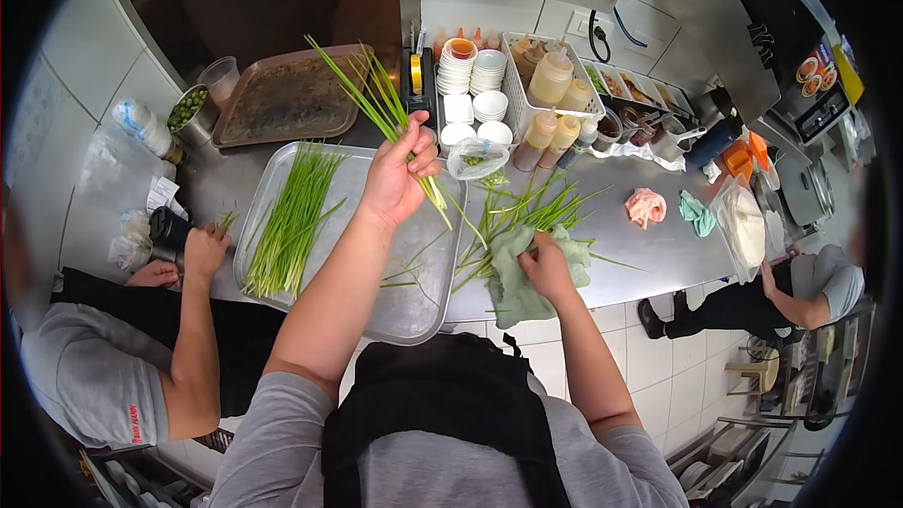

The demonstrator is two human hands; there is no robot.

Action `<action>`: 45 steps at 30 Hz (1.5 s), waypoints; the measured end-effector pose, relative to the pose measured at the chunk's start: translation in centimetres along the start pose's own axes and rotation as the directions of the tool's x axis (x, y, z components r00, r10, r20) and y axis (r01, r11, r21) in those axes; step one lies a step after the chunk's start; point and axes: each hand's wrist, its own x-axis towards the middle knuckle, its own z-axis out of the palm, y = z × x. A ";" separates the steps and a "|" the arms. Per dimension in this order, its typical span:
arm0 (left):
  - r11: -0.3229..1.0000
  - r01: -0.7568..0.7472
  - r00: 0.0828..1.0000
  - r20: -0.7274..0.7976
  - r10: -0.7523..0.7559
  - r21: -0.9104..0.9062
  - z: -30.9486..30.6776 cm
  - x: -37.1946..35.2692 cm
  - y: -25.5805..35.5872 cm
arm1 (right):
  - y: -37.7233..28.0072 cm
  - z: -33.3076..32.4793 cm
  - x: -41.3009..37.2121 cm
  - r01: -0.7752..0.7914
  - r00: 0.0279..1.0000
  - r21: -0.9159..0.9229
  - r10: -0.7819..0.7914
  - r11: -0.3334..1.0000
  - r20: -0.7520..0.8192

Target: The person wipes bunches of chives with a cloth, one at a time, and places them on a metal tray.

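My left hand (402, 172) is raised over the metal tray (376, 307), closed around a small bunch of chives (354, 87). The green tops fan out to the upper left and the pale ends point down to the right. A neat pile of chives (295, 216) lies on the tray's left side, with a few stray stalks on its right. My right hand (548, 268) grips a green cloth (515, 287) on the steel counter; its fingertips are partly hidden. Loose chives (533, 204) spread across the counter just behind the cloth and partly under it.
A worn brown tray (290, 94) and a pot of small green pieces (191, 113) stand at the back left. Sauce bottles (550, 80), stacked white cups (458, 73) and a plastic bag (477, 162) sit behind. A co-worker's hands (202, 252) are close on the left; another person (800, 287) stands right.
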 end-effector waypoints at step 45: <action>0.480 0.641 0.668 -0.129 -0.733 0.599 -1.6 -10.1 -8.5 | -9.4 1.9 0.0 -0.110 0.980 0.971 -0.139 0.215 0.142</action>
